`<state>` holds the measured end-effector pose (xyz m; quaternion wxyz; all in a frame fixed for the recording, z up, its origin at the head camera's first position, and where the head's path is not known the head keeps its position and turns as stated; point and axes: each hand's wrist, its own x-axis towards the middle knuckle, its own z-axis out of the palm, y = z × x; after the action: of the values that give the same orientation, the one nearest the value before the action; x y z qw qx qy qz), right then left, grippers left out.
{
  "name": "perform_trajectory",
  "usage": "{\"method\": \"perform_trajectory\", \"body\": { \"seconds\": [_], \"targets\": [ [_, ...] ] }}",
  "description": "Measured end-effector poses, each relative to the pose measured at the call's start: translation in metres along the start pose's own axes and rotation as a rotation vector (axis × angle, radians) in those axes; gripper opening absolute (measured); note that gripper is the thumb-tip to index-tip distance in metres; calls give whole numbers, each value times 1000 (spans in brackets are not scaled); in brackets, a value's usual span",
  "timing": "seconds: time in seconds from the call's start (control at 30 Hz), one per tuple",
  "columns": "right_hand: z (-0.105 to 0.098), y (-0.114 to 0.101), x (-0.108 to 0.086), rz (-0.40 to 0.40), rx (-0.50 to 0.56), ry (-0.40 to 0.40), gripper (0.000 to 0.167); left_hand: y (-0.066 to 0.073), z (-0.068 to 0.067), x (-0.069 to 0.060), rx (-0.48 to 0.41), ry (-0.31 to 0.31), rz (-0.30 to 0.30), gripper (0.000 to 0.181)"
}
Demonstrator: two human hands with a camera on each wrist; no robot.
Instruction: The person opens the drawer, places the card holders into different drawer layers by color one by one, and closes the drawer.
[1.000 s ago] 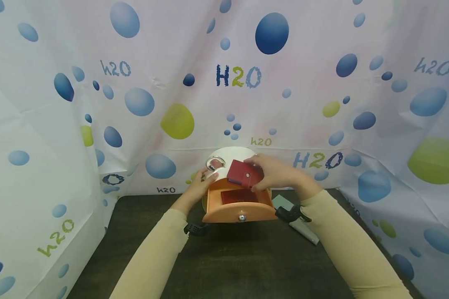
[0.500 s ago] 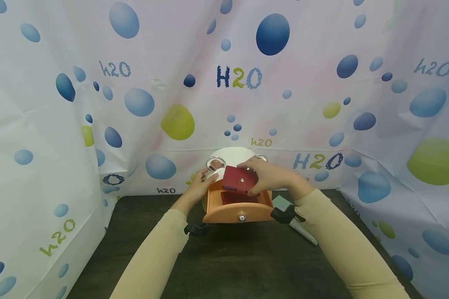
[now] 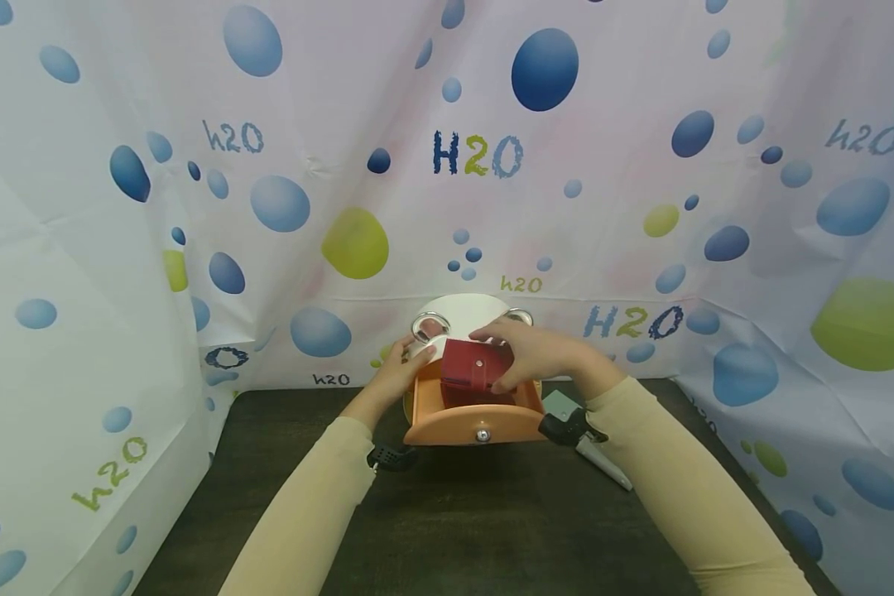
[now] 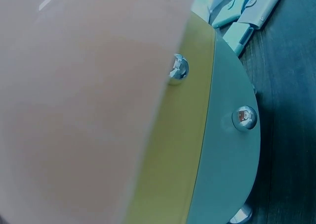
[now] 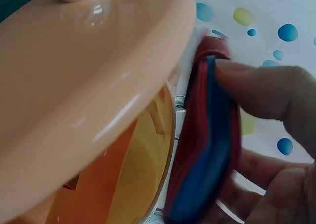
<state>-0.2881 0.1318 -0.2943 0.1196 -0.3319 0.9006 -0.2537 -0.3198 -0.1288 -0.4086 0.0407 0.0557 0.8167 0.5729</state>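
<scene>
My right hand (image 3: 529, 349) pinches a red wallet (image 3: 477, 360) with a snap strap, tilted over the pulled-out orange drawer (image 3: 447, 426). In the right wrist view the thumb (image 5: 256, 88) presses the edge of the wallet (image 5: 200, 150), where a blue lining shows. Beneath it, a darker red wallet (image 3: 458, 399) lies in the drawer, mostly covered. My left hand (image 3: 393, 374) rests on the left side of the small drawer cabinet (image 3: 465, 310), thumb along its white top near a silver ring (image 3: 430, 326). The left fingers are partly hidden behind the cabinet.
Two lower drawer fronts, yellow (image 4: 190, 135) and teal (image 4: 227, 155) in the left wrist view, have silver knobs. Right of the cabinet on the dark table (image 3: 447, 521) lie a mint wallet (image 3: 560, 404) and a long pale grey one (image 3: 603, 462). A patterned curtain (image 3: 603, 248) stands behind.
My right hand has brought the red wallet down and left, from over the white top to over the drawer, now covering most of the wallet inside. The left hand stays put.
</scene>
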Motion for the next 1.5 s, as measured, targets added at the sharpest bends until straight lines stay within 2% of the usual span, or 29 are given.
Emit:
{"method": "perform_trajectory", "body": {
  "seconds": [0.5,0.8,1.07,1.27,1.5],
  "targets": [
    [0,3,-7,-2,-33,36,78,-2,1,0,8,5,4,93],
    [0,6,-11,-13,-53,35,73,-5,0,1,2,1,-1,85],
    [1,6,-15,0,-44,45,69,-5,0,2,-1,-8,4,85],
    [3,7,-18,-8,-84,52,68,-3,0,1,-4,-5,6,84],
    [7,10,-24,-27,-60,67,66,-5,1,2,6,1,2,85]
  ]
}}
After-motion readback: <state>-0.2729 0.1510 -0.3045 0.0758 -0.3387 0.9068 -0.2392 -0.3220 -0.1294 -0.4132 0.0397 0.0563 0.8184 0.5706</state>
